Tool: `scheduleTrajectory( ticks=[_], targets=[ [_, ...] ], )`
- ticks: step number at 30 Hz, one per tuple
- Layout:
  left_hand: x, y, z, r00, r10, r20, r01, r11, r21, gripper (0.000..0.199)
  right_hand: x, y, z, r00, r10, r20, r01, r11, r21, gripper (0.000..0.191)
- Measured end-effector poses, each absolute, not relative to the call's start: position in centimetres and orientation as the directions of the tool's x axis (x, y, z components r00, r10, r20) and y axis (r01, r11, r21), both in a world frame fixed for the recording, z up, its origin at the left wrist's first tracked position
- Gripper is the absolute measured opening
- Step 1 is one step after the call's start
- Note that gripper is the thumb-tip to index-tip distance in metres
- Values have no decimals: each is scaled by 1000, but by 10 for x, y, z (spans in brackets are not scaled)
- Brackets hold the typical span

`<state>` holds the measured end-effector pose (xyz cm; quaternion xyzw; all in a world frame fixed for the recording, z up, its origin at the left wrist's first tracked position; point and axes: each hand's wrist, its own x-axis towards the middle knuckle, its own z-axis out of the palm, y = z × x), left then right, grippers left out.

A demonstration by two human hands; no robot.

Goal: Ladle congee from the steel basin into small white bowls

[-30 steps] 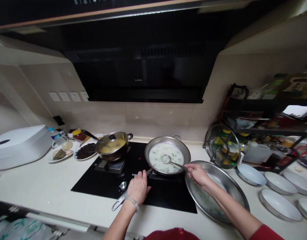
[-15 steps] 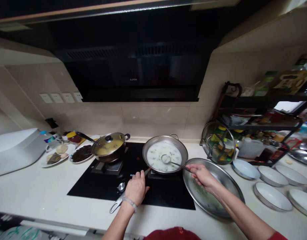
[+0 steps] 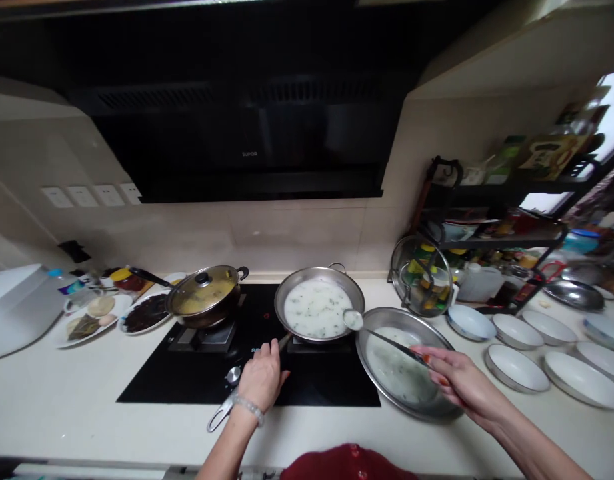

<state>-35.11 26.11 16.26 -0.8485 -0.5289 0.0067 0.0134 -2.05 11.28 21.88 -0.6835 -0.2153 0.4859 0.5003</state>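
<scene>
My left hand (image 3: 261, 379) is closed over the long metal handle (image 3: 219, 413) of a steel wok (image 3: 279, 300). White soup (image 3: 314, 307) with green bits fills much of the wok, which stands on the right burner. In my right hand (image 3: 451, 373) is a ladle (image 3: 353, 320), gripped by its dark handle. White liquid shows in the ladle's bowl, which hangs between the wok's right rim and a wide steel basin (image 3: 449, 347). The basin holds more of the same whitish soup and sits partly under my right hand.
A lidded pan (image 3: 204, 293) occupies the left burner. Plates of food (image 3: 81, 327) lie left of the black hob (image 3: 151, 380). Several white bowls (image 3: 517, 368) stand on the right, before a black rack (image 3: 491, 243). A glass lid (image 3: 421, 273) leans there, and the range hood (image 3: 247, 127) hangs overhead.
The ladle has come out of the wok and moved right, toward the basin, in my right hand. My left hand stays on the wok handle. The view has turned slightly right.
</scene>
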Motion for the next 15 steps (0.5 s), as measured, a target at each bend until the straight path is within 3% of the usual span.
scheduleTrajectory(
  ticks=[5, 9, 12, 15],
  targets=[
    [-352, 263, 160, 455, 891, 8, 889, -454, -58, 58, 11, 71, 192, 587, 703, -402, -86, -440, -894, 65],
    [-351, 263, 162, 466, 885, 10, 883, -464, -76, 56, 32, 49, 154, 682, 710, -175, 283, -477, -832, 46],
    [-351, 260, 164, 476, 878, 52, 878, -471, -90, 55, 34, 35, 131, 655, 755, -22, 592, -530, -607, 42],
    [-347, 256, 164, 476, 869, 133, 879, -475, -45, 52, 28, 20, 117, 587, 810, -12, 774, -565, -284, 49]
  ],
)
